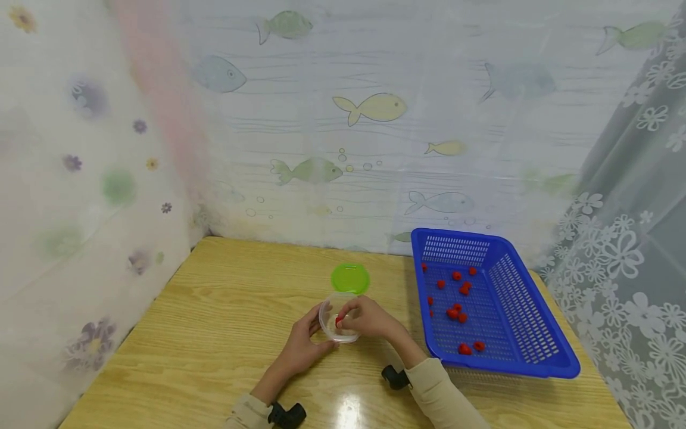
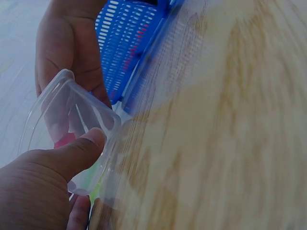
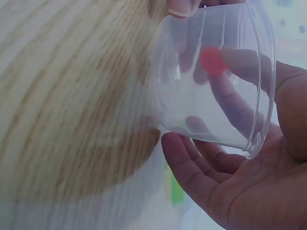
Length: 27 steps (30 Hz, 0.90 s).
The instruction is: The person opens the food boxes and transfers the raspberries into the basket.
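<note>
A clear plastic container [image 1: 347,339] with a rounded-square rim stands near the middle of the table. My left hand [image 1: 302,348] grips its left side, with the thumb on the near wall in the left wrist view. Inside the container, my right hand [image 1: 370,319] pinches a small red berry [image 3: 212,60], raspberry-like in looks, between thumb and index finger. The other right fingers [image 3: 187,163] lie outside the wall. Through the clear plastic the berry shows as a blurred red patch. Just behind the container lies a green lid [image 1: 350,279].
To the right stands a blue slotted basket [image 1: 504,364] with several red berries [image 1: 452,313] scattered on its bottom. The wooden table [image 1: 214,310] meets a fish-patterned curtain [image 1: 321,202] at the back. A lace-flower curtain [image 1: 621,256] hangs at the right.
</note>
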{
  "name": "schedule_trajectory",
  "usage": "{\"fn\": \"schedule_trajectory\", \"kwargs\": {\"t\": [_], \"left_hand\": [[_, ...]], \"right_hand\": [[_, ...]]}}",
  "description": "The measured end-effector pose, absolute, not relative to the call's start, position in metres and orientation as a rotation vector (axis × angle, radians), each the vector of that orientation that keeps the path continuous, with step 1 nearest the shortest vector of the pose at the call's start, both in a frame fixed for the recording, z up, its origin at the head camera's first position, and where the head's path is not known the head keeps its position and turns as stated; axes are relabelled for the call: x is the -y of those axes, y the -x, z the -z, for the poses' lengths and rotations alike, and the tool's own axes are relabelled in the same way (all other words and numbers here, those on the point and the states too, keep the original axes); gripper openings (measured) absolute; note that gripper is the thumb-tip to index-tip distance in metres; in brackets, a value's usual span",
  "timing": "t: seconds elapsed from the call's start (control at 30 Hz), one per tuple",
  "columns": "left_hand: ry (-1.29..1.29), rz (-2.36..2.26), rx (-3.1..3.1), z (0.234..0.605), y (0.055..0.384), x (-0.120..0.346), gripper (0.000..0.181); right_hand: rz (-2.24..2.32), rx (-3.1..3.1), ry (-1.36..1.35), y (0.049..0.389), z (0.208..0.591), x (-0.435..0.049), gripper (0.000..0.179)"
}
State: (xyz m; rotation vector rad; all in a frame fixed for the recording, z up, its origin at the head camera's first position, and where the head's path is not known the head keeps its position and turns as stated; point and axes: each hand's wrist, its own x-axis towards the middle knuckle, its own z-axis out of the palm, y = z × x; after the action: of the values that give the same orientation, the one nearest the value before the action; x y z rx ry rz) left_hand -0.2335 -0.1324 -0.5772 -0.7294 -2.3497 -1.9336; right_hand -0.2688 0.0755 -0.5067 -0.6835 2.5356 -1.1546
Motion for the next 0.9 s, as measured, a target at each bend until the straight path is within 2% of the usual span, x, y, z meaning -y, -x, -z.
{"fn": "schedule_trajectory", "kwargs": {"t": [0.9], "left_hand": [[0.701, 1.933, 2.340, 0.577, 0.233, 0.132, 0.087]], "right_hand": [[1.576, -2.451, 0.531, 0.258, 0.509, -0.085, 0.015]]}}
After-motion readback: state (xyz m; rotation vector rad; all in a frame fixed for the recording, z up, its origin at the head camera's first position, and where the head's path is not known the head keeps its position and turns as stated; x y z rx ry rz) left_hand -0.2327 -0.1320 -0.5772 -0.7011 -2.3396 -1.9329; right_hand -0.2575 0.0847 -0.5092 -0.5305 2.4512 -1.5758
